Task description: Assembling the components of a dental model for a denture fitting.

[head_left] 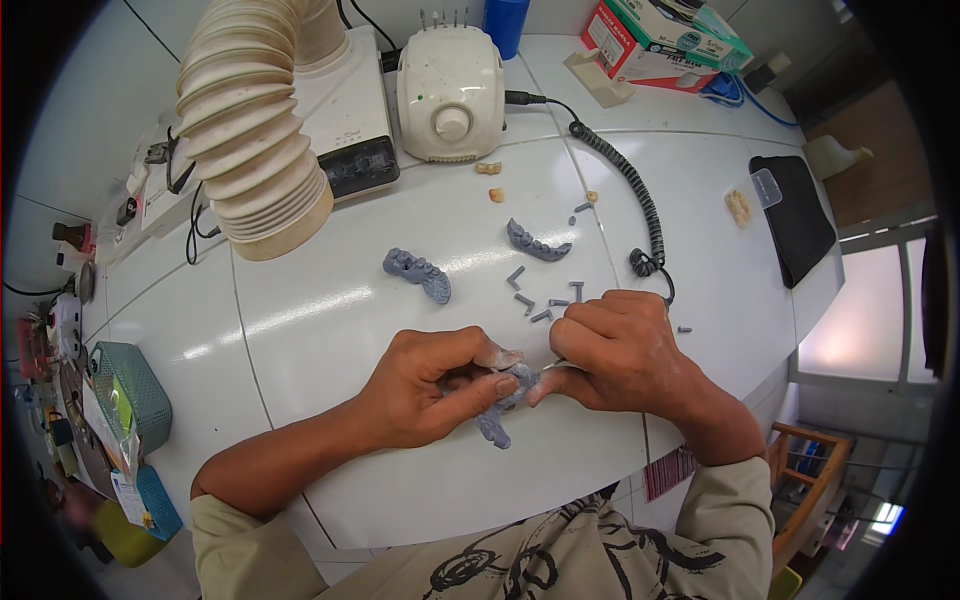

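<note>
Our left hand (pixel 425 390) grips a grey dental model (pixel 500 405); right hand (pixel 620 350) pinches a thin tool, w/ desk (pixel 330 330) edge just below, loose grey pegs (pixel 535 300) beyond.

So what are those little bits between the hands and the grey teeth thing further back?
In the head view, small grey pegs lie scattered on the white table between them.

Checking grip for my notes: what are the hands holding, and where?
The left hand pinches a grey dental model at its upper end; the right hand touches it, apparently holding something thin.
</note>
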`<control>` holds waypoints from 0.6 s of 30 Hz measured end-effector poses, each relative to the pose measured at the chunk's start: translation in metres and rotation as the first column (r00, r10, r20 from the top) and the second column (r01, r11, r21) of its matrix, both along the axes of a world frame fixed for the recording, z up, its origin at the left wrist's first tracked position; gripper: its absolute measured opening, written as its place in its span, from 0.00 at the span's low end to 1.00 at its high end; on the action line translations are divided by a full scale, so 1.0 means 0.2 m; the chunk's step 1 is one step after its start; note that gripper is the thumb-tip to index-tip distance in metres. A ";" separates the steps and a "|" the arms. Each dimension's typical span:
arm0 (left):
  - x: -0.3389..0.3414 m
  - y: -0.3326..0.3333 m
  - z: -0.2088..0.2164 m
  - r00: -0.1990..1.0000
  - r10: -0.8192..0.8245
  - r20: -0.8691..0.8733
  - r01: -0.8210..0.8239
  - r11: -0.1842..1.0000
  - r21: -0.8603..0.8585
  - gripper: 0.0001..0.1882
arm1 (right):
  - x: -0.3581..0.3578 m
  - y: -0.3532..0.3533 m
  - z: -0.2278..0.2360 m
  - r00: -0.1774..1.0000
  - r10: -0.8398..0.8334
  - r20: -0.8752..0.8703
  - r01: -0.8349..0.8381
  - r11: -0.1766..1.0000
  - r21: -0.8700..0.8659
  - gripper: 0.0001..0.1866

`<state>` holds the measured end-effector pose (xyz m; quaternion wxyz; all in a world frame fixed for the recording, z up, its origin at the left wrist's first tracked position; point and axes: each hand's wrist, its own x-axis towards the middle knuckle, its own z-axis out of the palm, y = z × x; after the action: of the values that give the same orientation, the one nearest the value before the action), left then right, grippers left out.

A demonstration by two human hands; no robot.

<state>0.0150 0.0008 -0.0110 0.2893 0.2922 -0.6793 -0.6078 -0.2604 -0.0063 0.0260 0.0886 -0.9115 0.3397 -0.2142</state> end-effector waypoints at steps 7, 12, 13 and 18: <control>-0.01 0.00 0.00 0.986 -0.058 -0.156 0.085 0.981 0.172 0.31 | 0.00 -0.01 -0.02 0.997 -0.074 0.031 0.075 0.997 -0.027 0.27; -0.01 -0.01 0.02 0.996 -0.067 -0.064 0.073 0.994 0.086 0.37 | -0.01 -0.01 -0.01 0.997 -0.081 -0.015 0.081 0.997 -0.008 0.27; -0.02 -0.01 0.01 0.996 -0.052 -0.067 0.054 0.998 0.025 0.37 | -0.02 -0.02 -0.01 0.997 -0.071 -0.015 0.071 0.997 -0.005 0.27; -0.03 -0.02 0.00 0.995 -0.050 -0.084 0.044 0.997 -0.070 0.34 | -0.01 -0.01 -0.01 0.999 -0.048 -0.011 0.048 0.999 -0.019 0.27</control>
<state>0.0087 -0.0025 -0.0108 0.3138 0.2396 -0.6932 -0.6030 -0.2630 -0.0090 0.0239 0.0729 -0.9051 0.3599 -0.2145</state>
